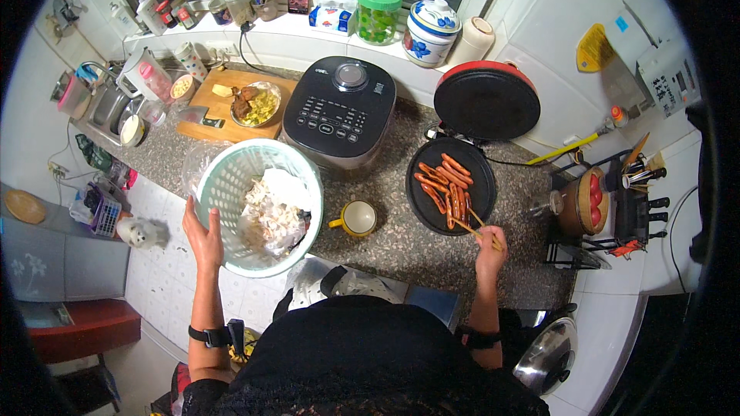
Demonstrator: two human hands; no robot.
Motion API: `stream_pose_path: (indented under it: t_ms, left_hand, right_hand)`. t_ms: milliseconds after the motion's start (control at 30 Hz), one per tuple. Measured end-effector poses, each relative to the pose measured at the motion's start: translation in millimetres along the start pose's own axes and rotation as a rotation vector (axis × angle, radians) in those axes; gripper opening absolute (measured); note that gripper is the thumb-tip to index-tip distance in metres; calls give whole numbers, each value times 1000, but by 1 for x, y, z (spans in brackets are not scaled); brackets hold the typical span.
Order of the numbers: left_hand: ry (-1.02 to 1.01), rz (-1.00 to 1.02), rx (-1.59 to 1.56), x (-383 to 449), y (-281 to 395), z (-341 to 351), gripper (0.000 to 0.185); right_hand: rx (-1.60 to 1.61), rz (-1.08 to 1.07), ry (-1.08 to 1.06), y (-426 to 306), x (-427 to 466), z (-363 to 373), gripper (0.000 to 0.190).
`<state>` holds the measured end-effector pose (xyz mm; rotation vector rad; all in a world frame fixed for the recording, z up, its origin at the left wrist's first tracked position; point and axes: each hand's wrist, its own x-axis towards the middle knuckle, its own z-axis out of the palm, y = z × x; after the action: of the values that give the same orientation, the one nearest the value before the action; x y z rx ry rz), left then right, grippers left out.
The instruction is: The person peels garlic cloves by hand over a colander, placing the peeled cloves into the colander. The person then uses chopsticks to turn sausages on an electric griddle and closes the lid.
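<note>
My left hand is at the near left rim of a pale green perforated plastic basket, thumb over the rim and fingers along the outside. Crumpled white scraps and clear plastic lie inside it. Wooden chopsticks are held in my right hand, their tips at the near end of the sausages. Several browned, slit sausages lie on the black round plate of an electric griddle. Its red-rimmed lid stands raised behind.
A yellow mug stands between basket and griddle. Behind is a black multicooker. A wooden cutting board carries a knife and a food bowl. Right, a rack holds knives. A white dog is on the floor.
</note>
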<state>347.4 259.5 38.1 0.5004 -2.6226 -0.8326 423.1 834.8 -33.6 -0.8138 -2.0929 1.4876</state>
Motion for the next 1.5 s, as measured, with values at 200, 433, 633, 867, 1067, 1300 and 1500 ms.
stream_pose_path:
  t_ms: [200, 433, 633, 867, 1067, 1300, 1500]
  left_hand:
    - [4, -14, 7, -1, -3, -1, 63]
    - [12, 24, -39, 0, -8, 4, 61]
    - [1, 69, -34, 1, -5, 1, 62]
    - [19, 43, -116, -1, -3, 1, 62]
    - [-28, -31, -146, 1, 4, -5, 65]
    - [-45, -38, -170, 1, 4, -7, 67]
    - [-19, -46, -121, 3, 7, -5, 67]
  right_hand:
    - [-129, -34, -56, 5, 8, 6, 24]
    - [-74, -104, -142, -68, 35, -14, 18]
    - [-718, -714, 92, -181, 153, -6, 22]
    - [-1077, -523, -23, -239, 319, 47, 40]
    - [-1072, -146, -166, -222, 401, 85, 59]
    - [-1009, -221, -500, -220, 355, 58, 47]
    - [-1392, -288, -648, -164, 190, 11, 29]
